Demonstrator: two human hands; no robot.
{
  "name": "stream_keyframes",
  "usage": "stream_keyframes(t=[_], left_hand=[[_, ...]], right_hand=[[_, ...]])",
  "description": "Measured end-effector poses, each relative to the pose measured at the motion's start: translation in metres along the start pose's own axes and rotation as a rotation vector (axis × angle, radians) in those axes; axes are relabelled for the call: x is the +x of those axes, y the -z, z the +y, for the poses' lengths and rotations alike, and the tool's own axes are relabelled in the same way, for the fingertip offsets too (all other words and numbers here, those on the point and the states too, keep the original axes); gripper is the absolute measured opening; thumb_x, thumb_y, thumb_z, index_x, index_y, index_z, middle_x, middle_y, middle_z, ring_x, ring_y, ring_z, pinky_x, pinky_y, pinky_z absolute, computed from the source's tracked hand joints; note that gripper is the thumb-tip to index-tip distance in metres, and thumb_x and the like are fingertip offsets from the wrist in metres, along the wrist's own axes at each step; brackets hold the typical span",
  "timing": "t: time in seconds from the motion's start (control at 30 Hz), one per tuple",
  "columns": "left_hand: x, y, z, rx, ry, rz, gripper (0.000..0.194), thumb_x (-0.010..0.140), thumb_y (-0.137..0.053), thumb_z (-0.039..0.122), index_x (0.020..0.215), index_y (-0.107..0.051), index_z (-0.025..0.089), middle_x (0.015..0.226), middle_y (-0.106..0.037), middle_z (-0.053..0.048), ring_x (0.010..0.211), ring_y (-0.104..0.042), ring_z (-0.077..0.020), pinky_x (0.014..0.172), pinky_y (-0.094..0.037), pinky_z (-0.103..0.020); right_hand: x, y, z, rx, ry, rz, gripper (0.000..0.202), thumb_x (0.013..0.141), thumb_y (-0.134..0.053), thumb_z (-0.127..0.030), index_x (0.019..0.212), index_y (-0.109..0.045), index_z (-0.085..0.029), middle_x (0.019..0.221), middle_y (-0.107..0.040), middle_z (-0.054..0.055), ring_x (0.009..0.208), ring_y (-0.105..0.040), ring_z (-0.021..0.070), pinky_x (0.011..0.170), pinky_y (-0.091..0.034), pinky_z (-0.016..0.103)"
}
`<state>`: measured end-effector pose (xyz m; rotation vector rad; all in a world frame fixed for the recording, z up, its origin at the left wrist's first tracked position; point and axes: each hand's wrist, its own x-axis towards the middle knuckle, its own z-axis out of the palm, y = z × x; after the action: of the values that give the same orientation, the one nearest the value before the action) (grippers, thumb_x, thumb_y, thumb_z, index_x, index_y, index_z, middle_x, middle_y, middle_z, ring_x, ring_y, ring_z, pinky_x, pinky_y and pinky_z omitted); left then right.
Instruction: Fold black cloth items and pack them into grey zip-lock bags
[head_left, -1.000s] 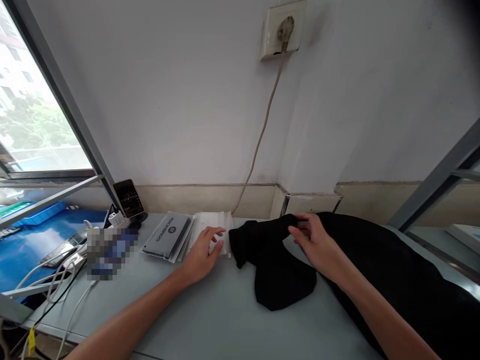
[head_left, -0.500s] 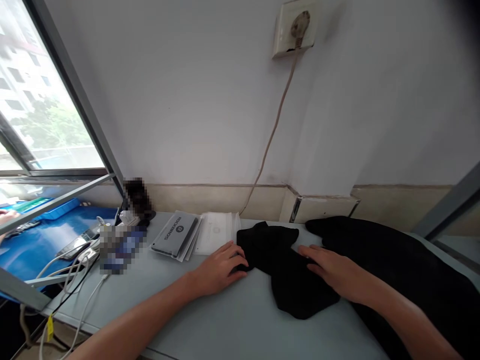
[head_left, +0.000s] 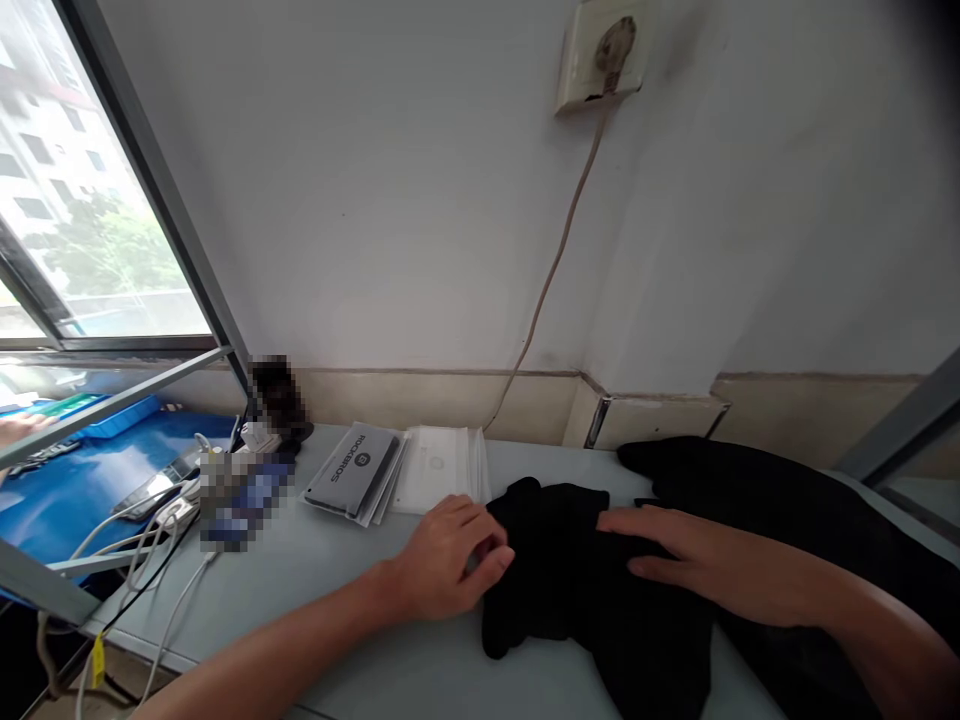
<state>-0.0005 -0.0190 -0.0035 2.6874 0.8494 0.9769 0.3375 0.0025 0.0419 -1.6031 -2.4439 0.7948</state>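
Note:
A black cloth item [head_left: 559, 570] lies spread on the grey table [head_left: 420, 665] in front of me. At its left edge is my left hand [head_left: 459, 555], fingers curled with the thumb near them; the fingertips touch the cloth, and whether they pinch it is hidden. My right hand [head_left: 679, 560] rests on the right part of the cloth, fingers stretched out and thumb apart. A larger black cloth [head_left: 780, 500] lies at the right, partly under my right forearm.
Grey packets [head_left: 352, 470] printed ROCKBROS and clear white bags [head_left: 435, 468] lie behind my left hand. Cables and a power strip [head_left: 176, 512] are at the left, beside a metal frame. A wall socket [head_left: 604, 55] holds a plug. Another person's hand [head_left: 22, 428] shows far left.
The smaller black cloth has shifted toward me and its shape has changed. My left hand's fingers have curled more. My right hand has moved slightly, its fingers still extended.

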Motion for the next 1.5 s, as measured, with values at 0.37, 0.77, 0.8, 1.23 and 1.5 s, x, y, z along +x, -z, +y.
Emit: stream_keyframes(t=[0.37,0.77,0.8,1.23,1.5], left_hand=[[-0.002,-0.004,-0.002,0.008,-0.081,-0.175,0.054,0.109,-0.041,0.037,0.06,-0.057,0.019,0.05,-0.056,0.001,0.049,-0.053,-0.0126,0.074,-0.049,-0.031],[-0.003,-0.01,-0.002,0.017,-0.09,-0.287,0.057,0.1,-0.059,0.057,0.143,-0.055,0.021,0.116,-0.069,-0.01,0.114,-0.062,-0.0266,0.116,-0.039,-0.047],[-0.002,-0.01,-0.002,0.024,-0.085,-0.289,0.056,0.098,-0.063,0.057,0.141,-0.058,0.021,0.113,-0.068,-0.01,0.11,-0.062,-0.0265,0.11,-0.044,-0.045],[-0.002,-0.007,0.012,0.004,-0.19,-0.27,0.023,0.084,-0.06,0.012,0.103,-0.068,0.022,0.097,-0.069,-0.004,0.09,-0.063,-0.0187,0.099,-0.048,-0.035],[-0.009,0.003,0.02,-0.207,-0.118,-0.351,0.021,0.073,-0.063,0.015,0.092,-0.072,0.021,0.074,-0.068,0.0,0.061,-0.059,-0.0144,0.075,-0.052,-0.029]], right_hand=[[0.007,0.04,-0.009,0.166,0.103,-0.147,0.025,0.093,-0.058,-0.045,0.109,-0.07,-0.029,0.111,-0.072,0.005,0.103,-0.066,0.029,0.091,-0.053,0.037],[0.054,-0.018,0.034,-0.434,-0.067,0.485,0.05,0.096,-0.043,-0.044,0.139,-0.053,-0.021,0.126,-0.065,0.02,0.109,-0.062,0.0443,0.083,-0.052,0.056],[0.052,-0.018,0.038,-0.452,-0.135,0.433,0.045,0.095,-0.047,-0.045,0.129,-0.06,-0.019,0.117,-0.068,0.021,0.105,-0.063,0.0454,0.08,-0.052,0.055],[0.048,-0.006,0.028,-0.16,-0.037,0.383,0.027,0.103,-0.031,-0.041,0.112,-0.053,-0.028,0.111,-0.073,0.01,0.094,-0.071,0.0308,0.077,-0.052,0.04],[0.035,0.011,0.054,-0.13,-0.193,0.16,0.043,0.092,-0.052,-0.061,0.099,-0.071,-0.023,0.105,-0.078,0.014,0.097,-0.073,0.038,0.081,-0.056,0.045]])
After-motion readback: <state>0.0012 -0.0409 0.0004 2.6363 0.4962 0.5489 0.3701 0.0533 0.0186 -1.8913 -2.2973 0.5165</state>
